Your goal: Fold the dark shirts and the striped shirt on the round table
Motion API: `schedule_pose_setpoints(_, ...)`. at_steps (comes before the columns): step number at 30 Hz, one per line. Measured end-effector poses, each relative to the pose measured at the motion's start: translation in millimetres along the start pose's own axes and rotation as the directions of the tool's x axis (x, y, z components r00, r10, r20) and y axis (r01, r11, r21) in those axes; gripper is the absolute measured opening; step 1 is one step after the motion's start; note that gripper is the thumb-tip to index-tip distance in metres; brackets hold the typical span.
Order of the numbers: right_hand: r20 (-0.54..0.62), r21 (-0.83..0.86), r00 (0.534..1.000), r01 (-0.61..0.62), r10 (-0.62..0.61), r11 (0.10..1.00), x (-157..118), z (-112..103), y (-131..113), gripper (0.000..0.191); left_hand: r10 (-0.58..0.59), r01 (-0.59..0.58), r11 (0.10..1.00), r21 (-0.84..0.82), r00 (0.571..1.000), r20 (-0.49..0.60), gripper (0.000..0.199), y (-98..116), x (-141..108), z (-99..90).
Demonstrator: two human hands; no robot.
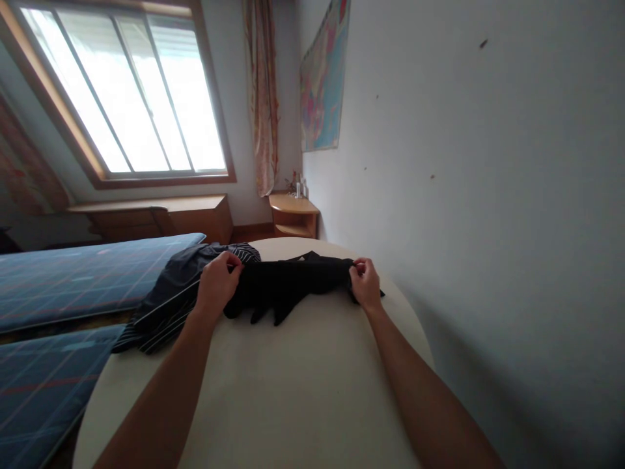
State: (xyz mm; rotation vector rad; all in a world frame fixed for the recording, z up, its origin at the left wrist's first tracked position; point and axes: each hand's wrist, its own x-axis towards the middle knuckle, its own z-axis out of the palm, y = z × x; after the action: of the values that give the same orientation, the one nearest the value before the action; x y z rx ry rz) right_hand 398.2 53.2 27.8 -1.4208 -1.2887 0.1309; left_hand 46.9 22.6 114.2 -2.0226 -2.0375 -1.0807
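Note:
A black garment is stretched between my two hands over the far part of a round cream table. My left hand pinches its left end, and my right hand pinches its right end. Its upper edge runs nearly straight from hand to hand, while loose folds hang toward me and touch the tabletop. Left of the black garment lies a dark striped garment, bunched up and draped over the table's left edge, partly behind my left hand and forearm.
Two blue plaid padded surfaces lie left of the table. A white wall with a map rises close on the right. At the back stand a desk, a small corner shelf and a window.

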Motion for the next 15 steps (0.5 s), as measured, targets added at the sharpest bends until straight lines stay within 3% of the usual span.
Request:
schedule_pose_setpoints(2,-0.03,0.007,1.0,0.007,-0.007,1.0,2.3,-2.9,-2.3,0.023,0.026,-0.026,1.0,0.0,1.0,0.002,0.014,-1.7,0.7,6.7)
schedule_pose_setpoints(6,0.045,0.009,0.999,0.029,-0.029,1.0,0.4,0.9,2.5,0.023,0.179,-0.184,0.983,-0.004,0.952,0.247,0.02,-2.0,-5.5,20.3)
schedule_pose_setpoints(8,0.154,-0.007,0.988,0.022,-0.02,1.0,-2.7,5.3,9.0,0.029,0.253,-0.269,0.963,-0.018,0.88,0.403,0.021,-3.9,-9.8,23.4)
schedule_pose_setpoints(10,0.262,-0.059,0.965,0.009,0.006,0.998,-5.9,8.7,15.5,0.041,0.311,-0.33,0.942,-0.068,0.776,0.549,0.023,-6.2,-13.5,23.6)
schedule_pose_setpoints(12,0.324,-0.123,0.945,0.003,0.037,0.992,-8.1,10.3,19.8,0.047,0.328,-0.331,0.936,-0.121,0.694,0.641,0.028,-7.0,-16.1,22.1)
schedule_pose_setpoints(15,0.353,-0.191,0.933,-0.004,0.072,0.982,-9.2,9.5,20.2,0.042,0.313,-0.284,0.946,-0.157,0.67,0.673,0.032,-3.1,-17.8,19.3)
